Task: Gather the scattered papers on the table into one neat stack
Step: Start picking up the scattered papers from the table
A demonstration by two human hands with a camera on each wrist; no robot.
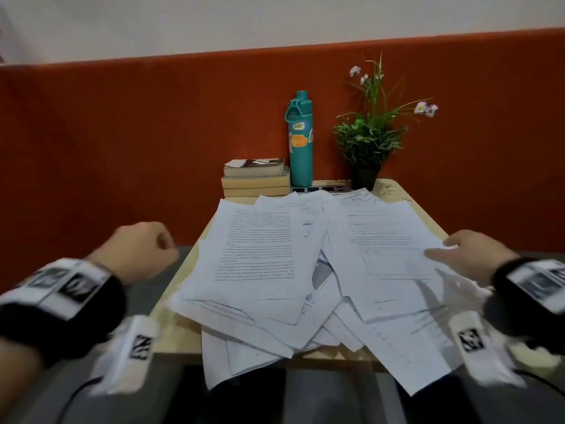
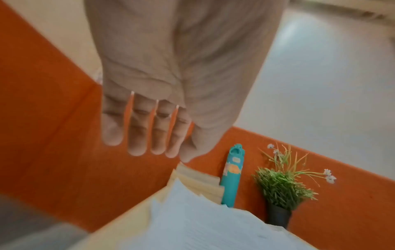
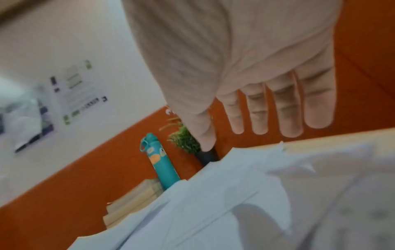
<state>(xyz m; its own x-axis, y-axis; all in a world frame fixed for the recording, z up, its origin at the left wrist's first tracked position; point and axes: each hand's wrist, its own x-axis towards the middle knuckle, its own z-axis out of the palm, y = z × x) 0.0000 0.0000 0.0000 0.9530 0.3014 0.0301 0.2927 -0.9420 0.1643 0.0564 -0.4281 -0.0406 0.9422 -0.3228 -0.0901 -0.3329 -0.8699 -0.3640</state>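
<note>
Nothing looks gathered yet: the papers (image 1: 305, 270) are lying fanned and overlapping across the centre of the frame, covering the small table (image 1: 186, 335). The left hand (image 1: 137, 249) is hovering empty at centre left, fingers extended in the wrist view; the right hand (image 1: 470, 255), fingers straight, is reaching over the sheets' right edge. An orange wall panel (image 1: 122, 148) is running behind.

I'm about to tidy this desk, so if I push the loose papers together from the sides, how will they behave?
The papers are thin overlapping sheets, so they would likely slide over each other and buckle rather than move together. Several overhang the table at its near edge and could slip off. The right hand, reaching over one sheet, could probably steady the pile.
</note>
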